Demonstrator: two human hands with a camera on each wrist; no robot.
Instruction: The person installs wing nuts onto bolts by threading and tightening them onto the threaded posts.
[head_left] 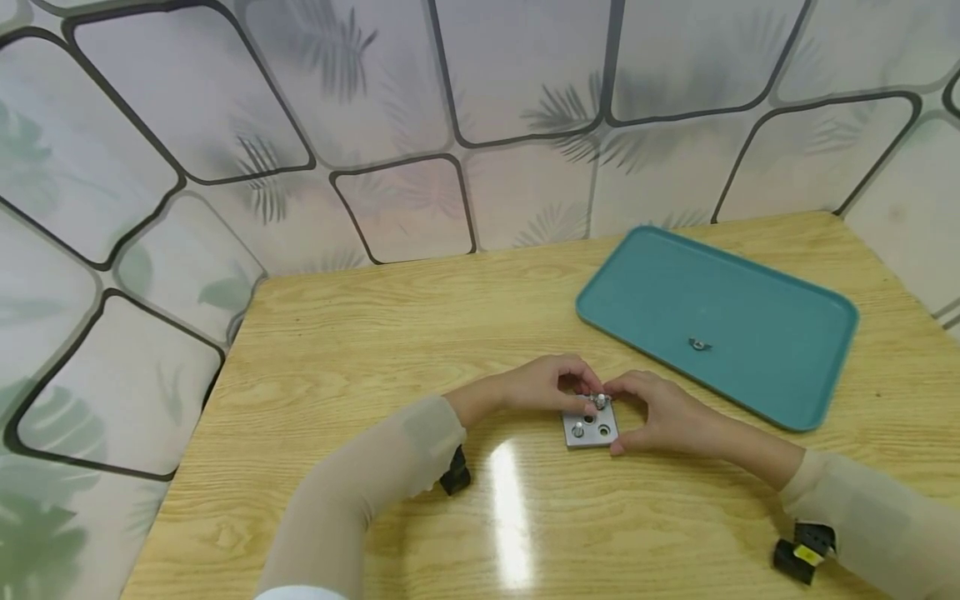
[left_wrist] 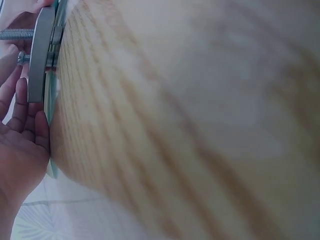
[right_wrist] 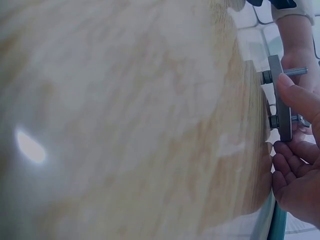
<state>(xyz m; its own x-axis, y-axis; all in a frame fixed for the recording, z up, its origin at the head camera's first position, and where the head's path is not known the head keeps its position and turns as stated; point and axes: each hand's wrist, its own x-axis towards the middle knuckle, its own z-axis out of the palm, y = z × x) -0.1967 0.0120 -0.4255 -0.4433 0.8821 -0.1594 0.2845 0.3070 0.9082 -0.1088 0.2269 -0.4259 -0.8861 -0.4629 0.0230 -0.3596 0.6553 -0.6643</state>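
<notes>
A square metal plate (head_left: 590, 437) with several holes is just above the tabletop, bolt heads beneath it. One bolt (head_left: 577, 431) stands at its near left, its long bare thread showing in the right wrist view. Around the far-right bolt, my left hand (head_left: 542, 385) pinches a small wing nut (right_wrist: 302, 120) between thumb and fingers; the exact contact is partly hidden. My right hand (head_left: 667, 414) holds the plate's right side, thumb at the near corner, fingertips at the far one. Edge-on, the plate (left_wrist: 41, 55) appears at the left wrist view's left.
Behind and to the right lies a teal tray (head_left: 750, 292), with another wing nut (head_left: 700, 344) on it. The wooden table (head_left: 360, 350) meets a patterned wall covering (head_left: 525, 192) at its back edge.
</notes>
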